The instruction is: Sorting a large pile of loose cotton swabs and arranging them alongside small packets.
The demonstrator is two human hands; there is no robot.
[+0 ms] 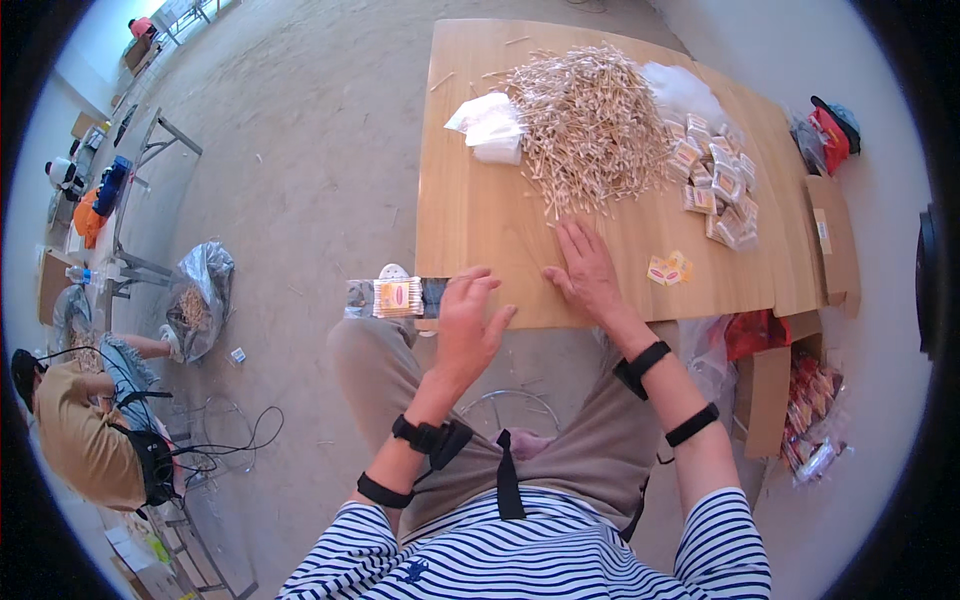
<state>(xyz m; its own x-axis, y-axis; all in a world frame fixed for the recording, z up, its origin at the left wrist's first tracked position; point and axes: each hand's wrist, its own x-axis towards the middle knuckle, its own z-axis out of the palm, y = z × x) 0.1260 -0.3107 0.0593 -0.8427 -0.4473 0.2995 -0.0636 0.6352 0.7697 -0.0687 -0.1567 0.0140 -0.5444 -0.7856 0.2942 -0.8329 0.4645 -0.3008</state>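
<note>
My left hand (470, 322) is over the table's near left corner, fingers loosely curled and thumb apart, with nothing visible in it. Just left of it, beside a dark strip (433, 296), a clear pack of cotton swabs (398, 297) with a yellow and white card sticks out past the table edge, above my left knee. My right hand (588, 268) lies on the wooden table (470, 225) with fingers stretched out. Its fingertips are at the near edge of a large heap of loose cotton swabs (590, 125). Small yellow and white cards (668, 268) lie to its right.
Filled swab packs (725, 180) are piled right of the heap. White bags (490, 127) lie left of it, and clear film (685, 90) behind. Cardboard boxes (765, 400) stand at the right wall. At the left, a seated person (85, 430) is near a bag of swabs (198, 305).
</note>
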